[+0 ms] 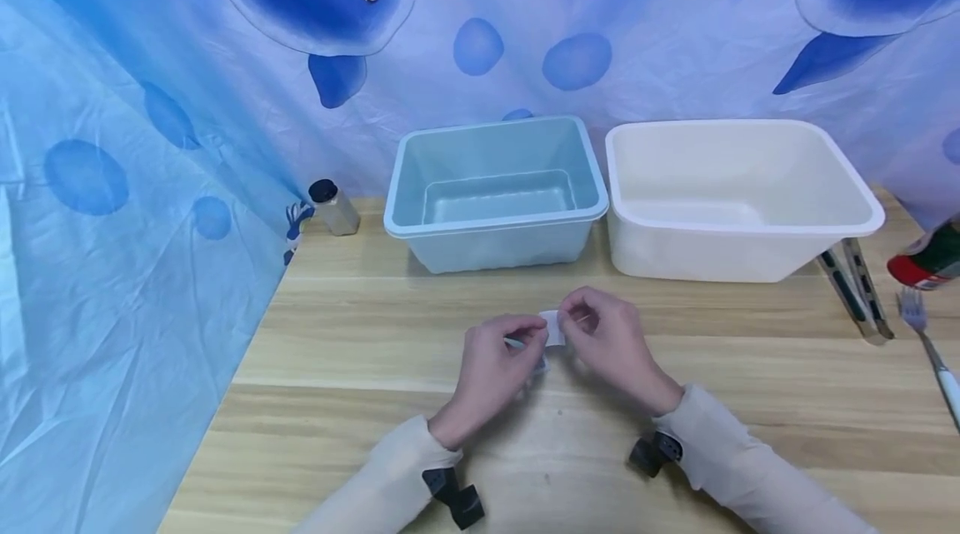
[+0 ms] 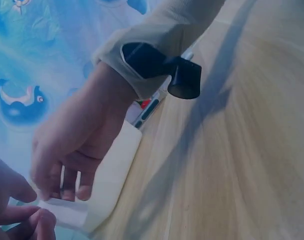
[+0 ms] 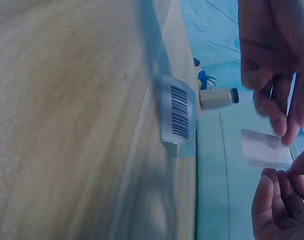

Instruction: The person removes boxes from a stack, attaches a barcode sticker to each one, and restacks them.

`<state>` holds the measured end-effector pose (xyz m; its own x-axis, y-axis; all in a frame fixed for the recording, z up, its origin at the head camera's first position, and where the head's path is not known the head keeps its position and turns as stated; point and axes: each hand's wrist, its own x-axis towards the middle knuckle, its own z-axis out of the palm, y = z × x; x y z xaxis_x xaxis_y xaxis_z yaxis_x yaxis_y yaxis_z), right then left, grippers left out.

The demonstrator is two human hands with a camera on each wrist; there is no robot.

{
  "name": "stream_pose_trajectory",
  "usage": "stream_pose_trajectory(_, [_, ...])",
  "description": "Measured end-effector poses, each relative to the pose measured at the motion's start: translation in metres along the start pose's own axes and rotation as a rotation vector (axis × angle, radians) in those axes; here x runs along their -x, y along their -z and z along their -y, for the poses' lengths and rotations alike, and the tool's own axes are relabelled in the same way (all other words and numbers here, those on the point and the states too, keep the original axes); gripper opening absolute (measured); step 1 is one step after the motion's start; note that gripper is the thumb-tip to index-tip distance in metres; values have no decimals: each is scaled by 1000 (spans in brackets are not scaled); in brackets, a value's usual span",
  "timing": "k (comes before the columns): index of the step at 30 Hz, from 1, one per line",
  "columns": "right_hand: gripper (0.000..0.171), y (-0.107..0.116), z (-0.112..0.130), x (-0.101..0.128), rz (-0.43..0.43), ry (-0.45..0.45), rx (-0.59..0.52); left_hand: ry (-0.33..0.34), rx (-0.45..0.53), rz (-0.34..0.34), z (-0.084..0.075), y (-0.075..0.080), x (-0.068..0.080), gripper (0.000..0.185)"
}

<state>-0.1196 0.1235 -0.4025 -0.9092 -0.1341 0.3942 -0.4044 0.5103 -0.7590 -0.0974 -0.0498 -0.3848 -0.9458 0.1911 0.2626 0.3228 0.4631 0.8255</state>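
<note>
Fingertips of my left hand [image 1: 495,359] and right hand [image 1: 611,342] pinch a small white paper piece [image 1: 552,328] from opposite sides, above the table. In the right wrist view, the paper [image 3: 265,149] spans between the left hand [image 3: 274,65] at the top and the right hand [image 3: 284,205] at the bottom. A pale blue barcode label [image 3: 179,112] with a slightly curved edge is down at the tabletop, below the hands. The left hand mostly covers it in the head view. The left wrist view shows the right hand [image 2: 77,140] with its fingers bent down to the paper [image 2: 67,212].
A light blue bin [image 1: 498,242] and a white bin [image 1: 712,255] stand at the back of the wooden table. A black-capped jar [image 1: 337,211] is at back left. Metal tongs [image 1: 858,292], a fork [image 1: 930,342] and a red-and-green can [image 1: 930,255] are on the right.
</note>
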Motion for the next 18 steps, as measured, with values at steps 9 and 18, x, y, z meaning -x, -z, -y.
stream_pose_trajectory(9, [13, -3, -1, 4, 0, 201, -40, 103, 51, -29, 2, -3, -9, 14])
stream_pose_trajectory(18, [12, -11, 0, 2, 7, 290, -49, 330, 369, -43, 12, -3, -13, 16])
